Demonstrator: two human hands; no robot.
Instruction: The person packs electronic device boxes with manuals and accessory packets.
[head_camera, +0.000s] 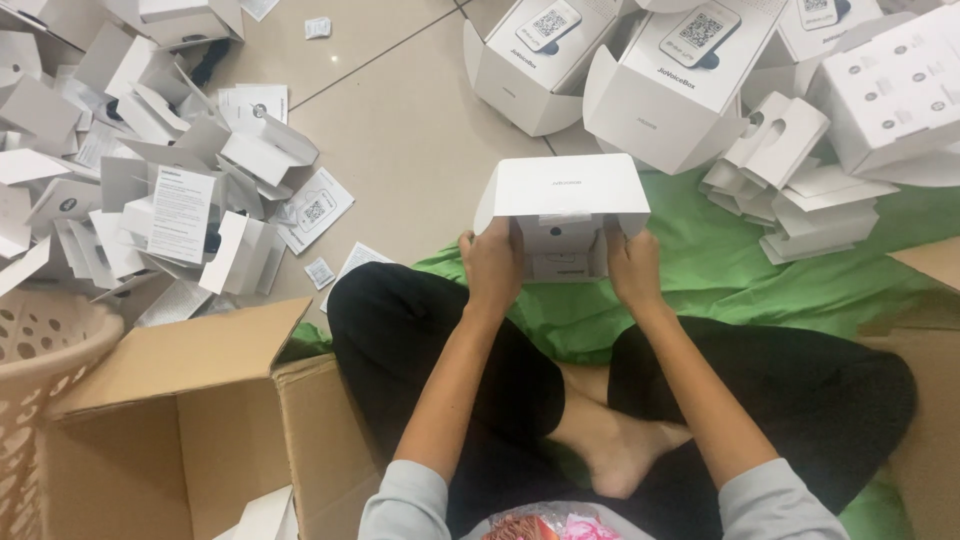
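Gripping both hands: a small white box (562, 215), lid open.

1. Fingertips of the left hand (490, 268) and the right hand (634, 266) slip behind the white box (560, 215), out of sight; the raised lid covers most of what's inside.
2. Laundry basket (45, 350) runs off the left edge.
3. Brown carton (180, 420) is cut by the bottom edge, its floor in shadow.
4. Open white boxes (640, 60) up top are clipped by the upper edge.
5. The pile of flat cardboard inserts (150, 170) overlaps so much that single pieces can't be counted.
6. Colourful packet (545, 527) in the lap, barely showing, kind unclear.
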